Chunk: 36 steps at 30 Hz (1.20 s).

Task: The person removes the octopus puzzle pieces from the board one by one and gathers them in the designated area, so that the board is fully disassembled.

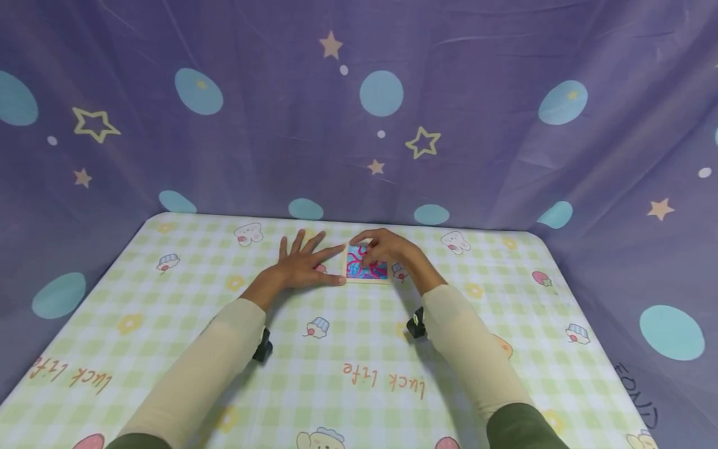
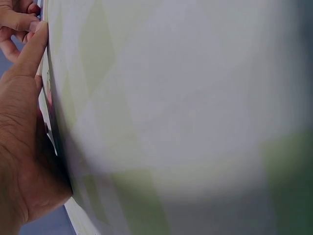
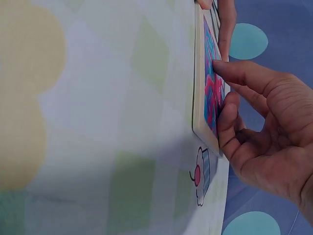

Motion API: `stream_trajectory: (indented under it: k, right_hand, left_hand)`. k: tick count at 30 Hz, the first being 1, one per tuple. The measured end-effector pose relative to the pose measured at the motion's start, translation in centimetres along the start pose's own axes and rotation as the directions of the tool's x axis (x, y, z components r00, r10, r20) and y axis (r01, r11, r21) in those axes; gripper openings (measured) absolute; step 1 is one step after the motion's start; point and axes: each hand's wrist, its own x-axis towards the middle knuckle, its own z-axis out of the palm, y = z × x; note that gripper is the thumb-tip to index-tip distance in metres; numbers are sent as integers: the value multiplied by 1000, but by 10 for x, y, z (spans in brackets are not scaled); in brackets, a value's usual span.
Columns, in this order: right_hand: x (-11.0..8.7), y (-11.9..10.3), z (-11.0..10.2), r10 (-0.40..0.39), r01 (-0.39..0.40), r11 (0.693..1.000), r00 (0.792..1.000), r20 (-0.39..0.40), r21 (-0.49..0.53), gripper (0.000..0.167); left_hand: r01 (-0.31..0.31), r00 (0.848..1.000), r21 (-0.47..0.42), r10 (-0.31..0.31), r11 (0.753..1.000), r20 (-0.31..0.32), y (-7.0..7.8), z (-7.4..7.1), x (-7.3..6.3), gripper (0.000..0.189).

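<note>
A small flat board [image 1: 367,275] with a pale wooden border and a swirling blue and pink picture lies on the table. My left hand [image 1: 300,267] is spread beside it, palm down, with thumb and forefinger reaching its left edge. Over the board's upper right part bends my right hand [image 1: 386,245]. Its thumb [image 3: 227,69] touches the picture in the right wrist view, while the forefinger stretches toward the far left corner and the other fingers are bent. In the left wrist view, the left hand [image 2: 24,132] rests along the tabletop.
A green and white checked cloth [image 1: 359,337] with cartoon prints covers the table. Behind and at both sides hangs a purple curtain [image 1: 291,125] with stars and blue dots. Dark wrist devices show under the left [image 1: 262,347] and right [image 1: 416,324] sleeves.
</note>
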Motion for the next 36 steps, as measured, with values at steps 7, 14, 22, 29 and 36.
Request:
stream_trajectory:
  k: [7, 14, 22, 29, 36]
  right_hand:
    - [1, -2, -2, 32, -32, 999, 999, 12, 8, 62]
    - [0, -2, 1, 32, -33, 999, 999, 9, 32, 61]
    - [-1, -1, 3, -6, 7, 997, 1000, -4, 83, 64]
    - [-2, -1, 6, -51, 53, 998, 997, -61, 35, 55]
    - [-4, -5, 13, -16, 31, 994, 990, -144, 102, 38]
  left_hand:
    - [-27, 999, 6, 28, 1000, -29, 2, 0, -1, 96]
    - [-42, 999, 11, 42, 999, -34, 0, 3, -4, 90]
    - [-38, 999, -13, 38, 999, -20, -7, 6, 2, 98]
    - [-30, 999, 7, 30, 1000, -21, -6, 4, 2, 98]
    - [-21, 999, 18, 22, 1000, -24, -1, 2, -1, 93]
